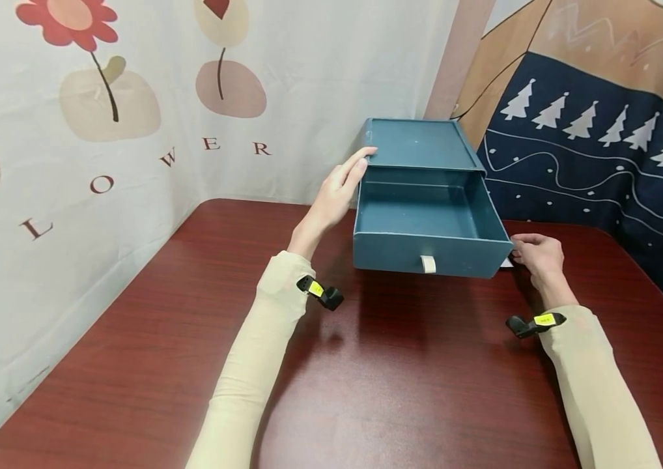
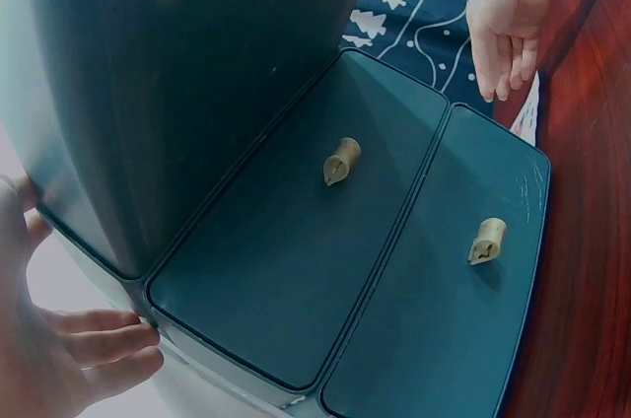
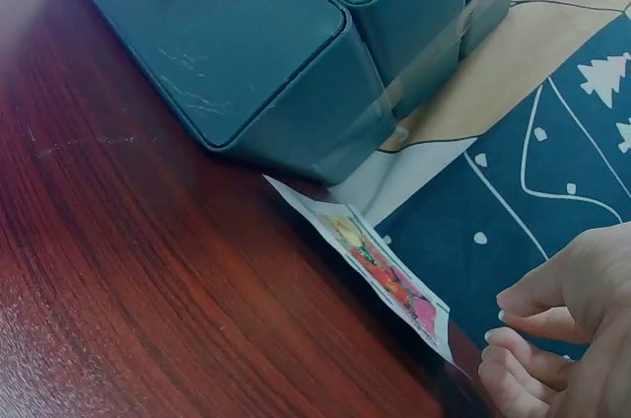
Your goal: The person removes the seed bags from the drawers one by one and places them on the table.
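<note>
A teal drawer box (image 1: 422, 143) stands at the back of the table, its top drawer (image 1: 390, 251) pulled out. Nothing shows inside that drawer. My left hand (image 1: 331, 195) rests its fingers against the box's upper left side; in the left wrist view the fingers lie fairly straight beside it. On the box's right, my right hand (image 1: 544, 257) hovers with loosely bent fingers close to a white card (image 3: 370, 265) printed with colourful flowers. A small gap shows between those fingers and the card in the right wrist view.
Two lower drawers are closed, with beige pull tabs (image 2: 341, 162) on their fronts. The reddish-brown table (image 1: 238, 312) spreads in front of the box. A white printed curtain (image 1: 308, 78) hangs behind and left, a dark blue tree-patterned cloth (image 1: 589, 169) to the right.
</note>
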Tool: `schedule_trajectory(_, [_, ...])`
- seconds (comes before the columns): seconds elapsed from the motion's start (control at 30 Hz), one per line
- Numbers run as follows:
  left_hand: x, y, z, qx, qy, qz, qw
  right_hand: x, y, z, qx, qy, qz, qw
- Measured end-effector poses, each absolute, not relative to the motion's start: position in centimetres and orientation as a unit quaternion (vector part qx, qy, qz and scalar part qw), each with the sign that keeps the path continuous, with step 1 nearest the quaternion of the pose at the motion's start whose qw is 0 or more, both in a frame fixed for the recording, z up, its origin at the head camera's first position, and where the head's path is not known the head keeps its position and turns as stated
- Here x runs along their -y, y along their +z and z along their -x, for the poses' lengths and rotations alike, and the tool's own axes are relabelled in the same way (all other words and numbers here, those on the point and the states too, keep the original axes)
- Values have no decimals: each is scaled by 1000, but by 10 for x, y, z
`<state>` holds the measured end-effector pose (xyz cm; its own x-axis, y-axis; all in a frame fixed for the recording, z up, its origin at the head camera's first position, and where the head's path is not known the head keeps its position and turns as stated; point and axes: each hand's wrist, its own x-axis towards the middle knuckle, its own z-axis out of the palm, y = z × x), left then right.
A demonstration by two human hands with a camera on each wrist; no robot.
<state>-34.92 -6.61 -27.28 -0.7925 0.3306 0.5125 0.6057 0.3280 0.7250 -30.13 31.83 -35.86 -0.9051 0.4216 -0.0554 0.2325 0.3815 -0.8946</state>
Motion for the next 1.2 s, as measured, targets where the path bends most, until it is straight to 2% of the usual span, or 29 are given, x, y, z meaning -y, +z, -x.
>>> schedule_trajectory(0.57, [67, -274, 349, 808, -499, 286, 132, -317, -334, 294, 800, 574, 149, 89])
schedule_trajectory(0.93, [66, -272, 349, 815, -490, 280, 130, -312, -321, 292, 799, 576, 135, 104])
schedule_trajectory(1.2, [66, -272, 350, 818, -488, 277, 131, -308, -308, 289, 799, 575, 117, 135])
